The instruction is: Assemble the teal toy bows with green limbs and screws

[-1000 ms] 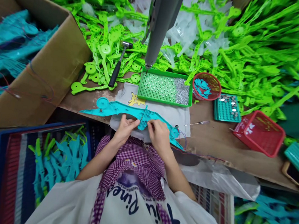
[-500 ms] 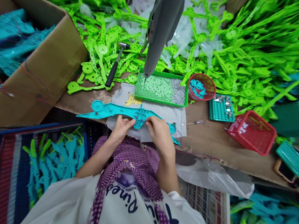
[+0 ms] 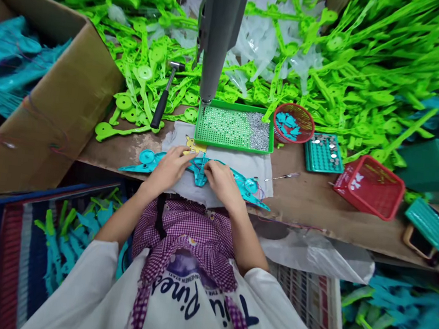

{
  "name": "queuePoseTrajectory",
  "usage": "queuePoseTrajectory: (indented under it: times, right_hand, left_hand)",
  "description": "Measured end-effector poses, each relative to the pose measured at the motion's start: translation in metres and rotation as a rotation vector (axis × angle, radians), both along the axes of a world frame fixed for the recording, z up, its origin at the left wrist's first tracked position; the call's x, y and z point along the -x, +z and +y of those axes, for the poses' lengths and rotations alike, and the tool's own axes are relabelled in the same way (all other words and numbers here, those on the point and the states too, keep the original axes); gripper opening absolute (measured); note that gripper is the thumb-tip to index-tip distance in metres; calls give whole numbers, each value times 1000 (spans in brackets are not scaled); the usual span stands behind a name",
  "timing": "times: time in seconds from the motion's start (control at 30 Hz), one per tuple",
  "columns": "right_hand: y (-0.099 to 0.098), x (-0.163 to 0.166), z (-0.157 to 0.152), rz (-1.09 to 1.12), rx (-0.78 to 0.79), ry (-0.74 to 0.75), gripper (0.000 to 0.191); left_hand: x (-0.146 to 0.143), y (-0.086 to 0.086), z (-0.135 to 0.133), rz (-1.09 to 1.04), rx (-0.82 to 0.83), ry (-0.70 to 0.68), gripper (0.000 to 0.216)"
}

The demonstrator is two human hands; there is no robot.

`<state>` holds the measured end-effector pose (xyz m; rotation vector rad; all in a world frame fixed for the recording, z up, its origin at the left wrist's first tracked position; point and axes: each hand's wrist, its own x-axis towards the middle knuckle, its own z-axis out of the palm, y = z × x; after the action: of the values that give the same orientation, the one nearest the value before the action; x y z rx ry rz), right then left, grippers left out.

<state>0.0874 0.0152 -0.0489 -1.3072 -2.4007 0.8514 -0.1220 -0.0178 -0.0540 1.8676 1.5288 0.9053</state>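
A long turquoise plastic part (image 3: 200, 177) with a short crosspiece at its middle lies along the table edge on a grey cloth (image 3: 264, 166). My left hand (image 3: 169, 170) lies over its left half, fingers curled onto the part beside the crosspiece. At the crosspiece, my right hand (image 3: 222, 181) is closed, its fingertips pinched on the part; whether they also hold a wire is hidden. Thin red and blue wires (image 3: 260, 191) run off the part's right end. Behind it stands a green perforated tray (image 3: 233, 146) with many small screws, under a hanging grey power screwdriver (image 3: 217, 45).
A hammer (image 3: 164, 97) lies left of the tray among bright green plastic parts (image 3: 145, 72). To the right are a red round basket (image 3: 308, 134), a teal tray of metal discs (image 3: 323, 161), a thin screwdriver (image 3: 284, 177) and a red bin (image 3: 370, 187). A cardboard box (image 3: 79, 84) stands left.
My left hand has moved from the part's near edge up over its top. My right hand has shifted slightly left and stays at the crosspiece. The view has shifted a little.
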Motion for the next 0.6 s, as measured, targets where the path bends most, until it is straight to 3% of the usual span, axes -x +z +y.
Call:
queuePoseTrajectory:
  times: [0.1, 0.17, 0.23, 0.47, 0.6]
  right_hand:
    - [6, -13, -7, 114, -37, -17, 28]
    - [10, -28, -17, 190, -95, -84, 41]
    - [10, -42, -27, 192, -160, -150, 43]
    - [-17, -41, -31, 37, -174, -113, 37]
    - [-20, -34, -22, -17, -150, -96, 35]
  left_hand:
    - [7, -14, 24, 81, 0, -116, 18]
    - [11, -22, 28, 76, -27, -117, 19]
    - [14, -26, 26, 48, -50, -114, 19]
    - [22, -15, 30, 37, 10, -238, 18]
    - [23, -10, 41, -2, 82, -348, 6]
